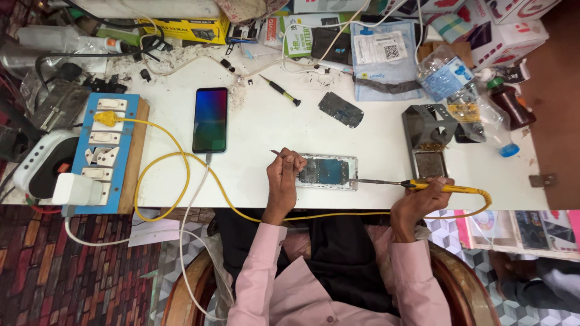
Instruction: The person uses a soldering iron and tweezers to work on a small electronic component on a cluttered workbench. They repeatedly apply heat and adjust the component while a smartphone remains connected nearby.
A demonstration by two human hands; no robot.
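An opened phone (pixel 327 172) with its circuit board showing lies on the white table (pixel 260 115) near the front edge. My left hand (pixel 283 178) rests at the phone's left end and pinches a thin metal tool, probably tweezers (pixel 278 153). My right hand (pixel 423 196) grips a yellow-handled soldering iron (pixel 423 186); its tip touches the phone's right edge. The iron's yellow cable (pixel 181 158) loops left to a plug in the blue switch board (pixel 106 151).
A lit smartphone (pixel 210 119) lies left of centre with a white cable. A small screwdriver (pixel 281 92), a dark phone part (pixel 340 109), a metal iron stand (pixel 428 136), plastic bottles (pixel 465 99) and boxes crowd the far side. Another person's arm (pixel 538 278) shows at lower right.
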